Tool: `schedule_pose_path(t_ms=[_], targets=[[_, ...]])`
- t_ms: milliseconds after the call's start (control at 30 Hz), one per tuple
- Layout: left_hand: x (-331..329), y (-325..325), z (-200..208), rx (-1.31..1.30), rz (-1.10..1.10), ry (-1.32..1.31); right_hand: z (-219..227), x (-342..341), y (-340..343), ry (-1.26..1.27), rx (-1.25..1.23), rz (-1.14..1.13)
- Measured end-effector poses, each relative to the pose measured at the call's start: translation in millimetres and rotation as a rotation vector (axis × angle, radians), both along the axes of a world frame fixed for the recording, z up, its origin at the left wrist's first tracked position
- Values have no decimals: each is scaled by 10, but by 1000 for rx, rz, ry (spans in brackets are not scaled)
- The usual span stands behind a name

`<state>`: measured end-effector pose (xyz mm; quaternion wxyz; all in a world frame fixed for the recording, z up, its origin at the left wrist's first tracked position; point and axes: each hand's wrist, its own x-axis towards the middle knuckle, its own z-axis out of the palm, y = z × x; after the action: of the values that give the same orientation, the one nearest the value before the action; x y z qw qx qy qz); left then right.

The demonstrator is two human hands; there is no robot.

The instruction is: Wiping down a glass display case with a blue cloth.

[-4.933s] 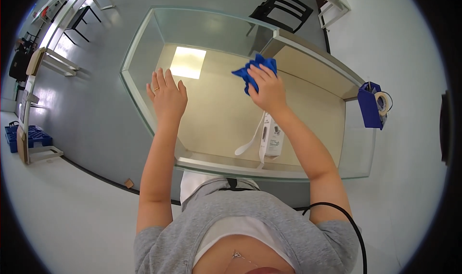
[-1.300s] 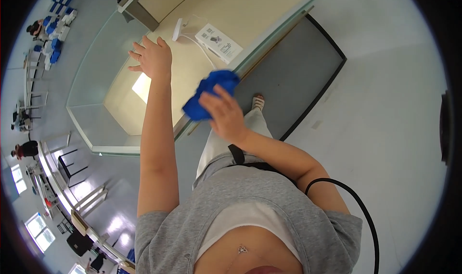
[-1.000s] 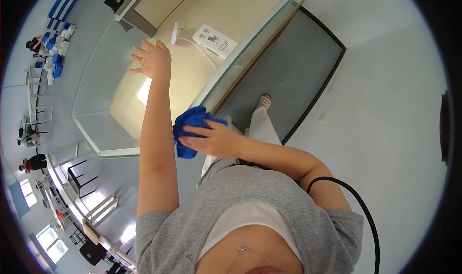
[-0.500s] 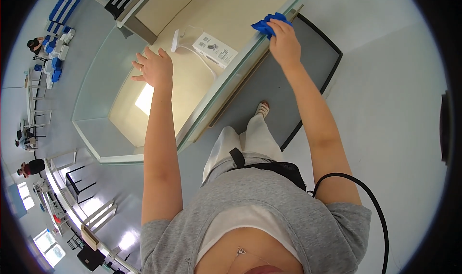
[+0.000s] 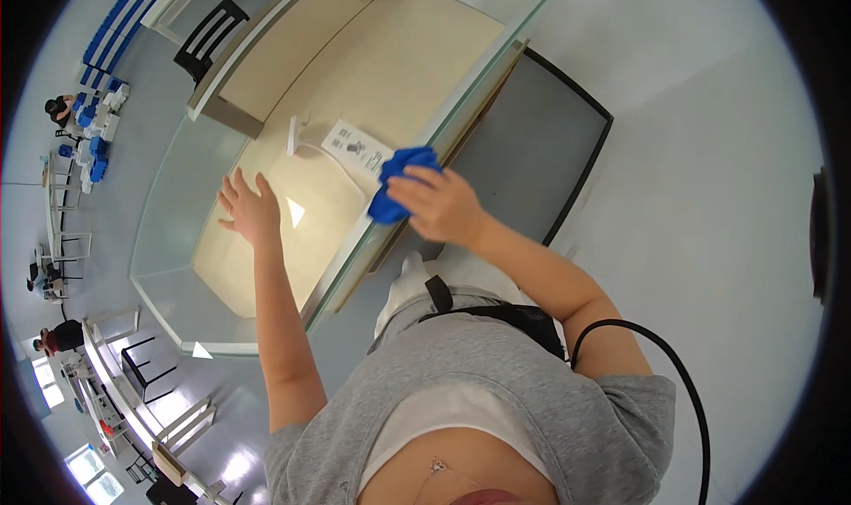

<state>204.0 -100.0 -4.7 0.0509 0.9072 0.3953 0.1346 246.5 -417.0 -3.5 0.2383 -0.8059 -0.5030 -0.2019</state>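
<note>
My right hand is closed on a crumpled blue cloth, pressed to the near edge of a glass-topped counter. My left hand is held over the counter's left part with its fingers spread and nothing in them. Whether its palm touches the glass I cannot tell. Between my hands lie a white printed box, partly covered by the cloth, and a small white device with a white cable.
A grey panel with a black edge lies beyond the counter's near side, to the right. A black chair stands at the far left. Workbenches and several people are in the background. A black cable loops by my right arm.
My right hand has drawn the blue cloth toward me and left along the counter's edge. My left hand sits slightly farther left and lower in view, still spread. The view has shifted a little.
</note>
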Motion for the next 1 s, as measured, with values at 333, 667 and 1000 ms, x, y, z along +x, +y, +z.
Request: schedule_pose_path(t_ms=[333, 667, 1000], targets=[[-81, 59, -89, 137, 54, 91, -138, 2309, -1143, -202, 73, -211], [-65, -36, 5, 169, 54, 8, -138, 3890, -1938, -210, -19, -407], [-2, -146, 95, 170, 61, 7, -205, 4779, -2316, -232, -77, -667]])
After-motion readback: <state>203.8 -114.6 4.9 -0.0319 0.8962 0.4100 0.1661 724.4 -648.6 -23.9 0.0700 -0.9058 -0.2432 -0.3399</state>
